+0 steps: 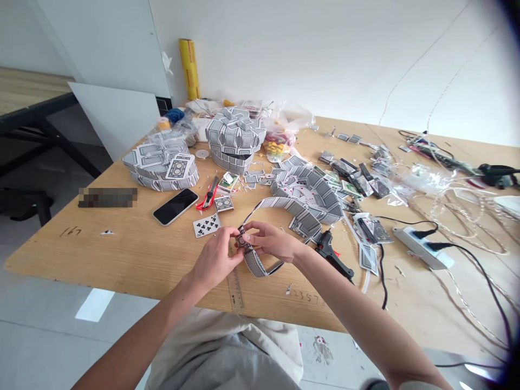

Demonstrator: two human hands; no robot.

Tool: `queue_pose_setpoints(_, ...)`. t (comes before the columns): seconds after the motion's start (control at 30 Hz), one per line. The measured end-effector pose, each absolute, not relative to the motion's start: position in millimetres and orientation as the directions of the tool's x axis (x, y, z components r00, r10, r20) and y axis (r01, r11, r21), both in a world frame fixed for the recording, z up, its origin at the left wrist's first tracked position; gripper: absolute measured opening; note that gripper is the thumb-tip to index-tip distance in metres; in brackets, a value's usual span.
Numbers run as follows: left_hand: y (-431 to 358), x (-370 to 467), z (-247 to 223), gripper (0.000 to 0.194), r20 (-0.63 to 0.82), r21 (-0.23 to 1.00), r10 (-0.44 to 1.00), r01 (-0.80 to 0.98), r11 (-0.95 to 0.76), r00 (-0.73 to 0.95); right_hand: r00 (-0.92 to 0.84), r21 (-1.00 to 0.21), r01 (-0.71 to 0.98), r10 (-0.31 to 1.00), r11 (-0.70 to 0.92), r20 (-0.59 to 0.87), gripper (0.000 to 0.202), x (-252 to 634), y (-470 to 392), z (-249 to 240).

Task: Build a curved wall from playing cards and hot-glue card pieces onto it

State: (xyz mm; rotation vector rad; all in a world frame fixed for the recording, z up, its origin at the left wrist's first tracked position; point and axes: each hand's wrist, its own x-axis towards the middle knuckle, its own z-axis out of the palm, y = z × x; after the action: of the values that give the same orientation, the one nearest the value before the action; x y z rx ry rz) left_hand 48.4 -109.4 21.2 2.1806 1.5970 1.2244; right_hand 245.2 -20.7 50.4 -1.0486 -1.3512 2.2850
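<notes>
A long strip of joined grey-and-white playing cards (280, 203) curves in a loop above the table near its front edge. My left hand (217, 253) pinches the strip's near left part, thumb and fingers closed on it. From the right, my right hand (266, 241) grips the same part, its fingertips close to those of my left hand. A small dark patterned card piece shows between the two hands. Just left of them lies a clubs playing card (206, 225). To the right a black glue gun (332, 255) rests on the table.
A phone (175, 206), a red cutter (208, 194) and card-built boxes (235, 138) stand beyond my left hand. An open card ring (306, 189) lies behind the strip. At right are card stacks, a power strip (424, 248) and loose cables. A ruler (235, 290) lies near the front edge.
</notes>
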Motion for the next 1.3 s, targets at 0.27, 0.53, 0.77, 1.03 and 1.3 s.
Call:
queue_pose_setpoints(0.27, -109, 51, 24, 0.047, 0.502, 0.596, 0.86, 0.684, -0.421, 0.092, -0.694, -0.845, 0.124, 0.563, -0.52, -0.449, 0.061, 250, -21, 50)
queue_pose_setpoints(0.53, -105, 48, 30, 0.048, 0.574, 0.398, 0.78, 0.747, -0.533, 0.251, -0.671, -0.832, 0.129, 0.571, -0.539, -0.474, 0.067, 250, -23, 50)
queue_pose_setpoints(0.77, -102, 51, 30, 0.052, 0.528, 0.543, 0.831, 0.683, -0.489, 0.175, -0.676, -0.836, 0.142, 0.565, -0.53, -0.473, 0.063, 253, -25, 52)
queue_pose_setpoints(1.03, -103, 54, 34, 0.048, 0.475, 0.604, 0.865, 0.655, -0.454, 0.162, -0.675, -0.825, 0.157, 0.551, -0.543, -0.491, 0.064, 254, -26, 50)
queue_pose_setpoints(1.3, -104, 55, 35, 0.053, 0.436, 0.635, 0.887, 0.647, -0.422, 0.151, -0.682, -0.831, 0.167, 0.547, -0.53, -0.485, 0.067, 253, -27, 49)
